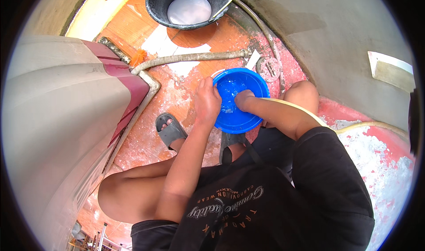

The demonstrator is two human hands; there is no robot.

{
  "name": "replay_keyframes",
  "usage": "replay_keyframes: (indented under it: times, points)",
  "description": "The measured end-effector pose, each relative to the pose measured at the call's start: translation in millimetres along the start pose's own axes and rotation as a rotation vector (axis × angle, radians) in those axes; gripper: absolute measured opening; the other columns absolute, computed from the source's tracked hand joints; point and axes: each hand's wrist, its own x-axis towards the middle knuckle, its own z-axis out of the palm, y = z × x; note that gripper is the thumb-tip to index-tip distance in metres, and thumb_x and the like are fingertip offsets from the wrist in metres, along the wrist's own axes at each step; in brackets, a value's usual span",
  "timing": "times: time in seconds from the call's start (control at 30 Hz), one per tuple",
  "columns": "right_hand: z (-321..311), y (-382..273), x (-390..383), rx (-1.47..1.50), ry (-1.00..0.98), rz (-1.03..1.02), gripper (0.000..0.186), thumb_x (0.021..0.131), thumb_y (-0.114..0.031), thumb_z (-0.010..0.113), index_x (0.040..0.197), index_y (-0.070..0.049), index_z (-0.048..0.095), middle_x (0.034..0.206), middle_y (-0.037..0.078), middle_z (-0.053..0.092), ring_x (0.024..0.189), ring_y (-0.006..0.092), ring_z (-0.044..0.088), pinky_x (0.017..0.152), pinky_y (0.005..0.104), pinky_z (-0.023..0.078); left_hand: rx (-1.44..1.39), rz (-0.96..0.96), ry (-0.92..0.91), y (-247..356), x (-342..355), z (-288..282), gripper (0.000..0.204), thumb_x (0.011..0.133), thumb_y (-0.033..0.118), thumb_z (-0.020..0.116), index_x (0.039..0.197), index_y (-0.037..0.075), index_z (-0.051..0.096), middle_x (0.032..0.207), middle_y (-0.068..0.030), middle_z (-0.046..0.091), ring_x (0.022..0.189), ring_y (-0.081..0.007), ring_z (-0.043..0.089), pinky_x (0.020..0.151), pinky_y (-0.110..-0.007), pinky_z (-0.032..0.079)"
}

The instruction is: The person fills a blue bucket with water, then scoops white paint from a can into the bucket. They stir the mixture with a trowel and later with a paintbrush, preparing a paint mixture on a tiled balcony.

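A blue bucket (230, 121) with water in the bottom stands between my bent legs. My left hand (208, 98) grips its left rim, fingers bent at the edge. Inside the bucket is my right hand (243, 99), its fingertips hidden low in it. A pale yellow hose (374, 124) passes behind my right forearm and runs along the right side of the floor. Just beyond the bucket are a small white flat piece (253, 59) and a round drain cover (268, 70).
A black tub (157, 9) holding cloudy liquid stands at the back. A thick grey hose (186, 58) crosses the peeling floor (128, 144). A large grey and maroon body (53, 118) borders the left, with an orange brush (138, 57) nearby. A concrete wall (332, 38) borders the right.
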Motion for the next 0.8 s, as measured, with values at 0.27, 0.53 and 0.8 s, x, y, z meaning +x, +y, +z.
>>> replay_keyframes:
  times: [0.27,0.53,0.8]
  points:
    - [-43,-53,10,0.426,0.367,0.006,0.031,0.096,-0.019,0.056,0.116,-0.004,0.075,0.117,0.020,0.073,0.105,0.0316,0.074,0.083,0.0405,0.061,-0.001,-0.024,-0.037,2,1,1,0.007,0.094,0.002,0.059,0.093,-0.002,0.054,0.088,-0.0263,0.059,0.086,-0.0484,0.059,0.075,-0.054,0.047]
    - [2,-2,36,0.157,-0.005,0.346,0.022,0.088,-0.016,0.069,0.105,-0.008,0.080,0.107,0.008,0.077,0.096,0.0309,0.076,0.062,0.0515,0.061,-0.090,-0.147,-0.049,9,-5,3,0.011,0.095,0.002,0.057,0.105,-0.001,0.059,0.091,-0.0297,0.066,0.087,-0.0494,0.065,0.074,-0.053,0.050]
    - [-46,-28,35,0.610,0.478,0.069,0.030,0.094,-0.019,0.060,0.115,-0.005,0.076,0.117,0.023,0.072,0.107,0.0345,0.072,0.089,0.0451,0.059,-0.132,-0.120,-0.048,10,-3,5,0.009,0.095,0.002,0.056,0.103,0.001,0.061,0.086,-0.0290,0.067,0.083,-0.0501,0.066,0.069,-0.053,0.051]
